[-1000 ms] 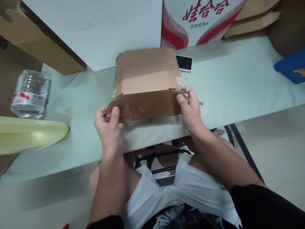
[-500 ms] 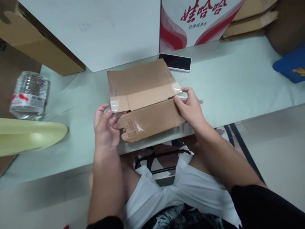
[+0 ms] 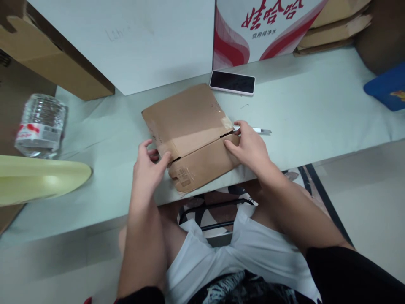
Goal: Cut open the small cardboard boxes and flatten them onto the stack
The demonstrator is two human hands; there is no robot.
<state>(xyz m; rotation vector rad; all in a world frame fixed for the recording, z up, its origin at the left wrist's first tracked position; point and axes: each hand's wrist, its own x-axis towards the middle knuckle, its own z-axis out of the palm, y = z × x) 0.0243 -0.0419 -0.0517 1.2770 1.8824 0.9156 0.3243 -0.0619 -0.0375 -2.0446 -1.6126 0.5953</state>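
A brown cardboard piece (image 3: 190,118) with a crease across it and slots at both ends of the crease lies tilted over the pale green tabletop. Its narrower flap points toward me. My left hand (image 3: 150,166) is at its left edge, thumb on the cardboard by the slot and fingers curled beside the edge. My right hand (image 3: 249,145) pinches the right end near the crease, thumb on top. Partly behind the right hand lies a white cutter (image 3: 261,131). A phone (image 3: 232,82) with a dark screen lies beyond the cardboard.
A clear water bottle (image 3: 41,126) and a yellow-green curved object (image 3: 44,179) are at the left. A white box (image 3: 136,46), a red-and-white carton (image 3: 234,46) and folded cardboard (image 3: 332,33) line the back. Something blue (image 3: 386,88) is at the right.
The cardboard has turned and flattened, its far left corner shifting nearer. My left hand has moved right, its thumb now on the cardboard. My right hand has shifted slightly, and the cutter shows more.
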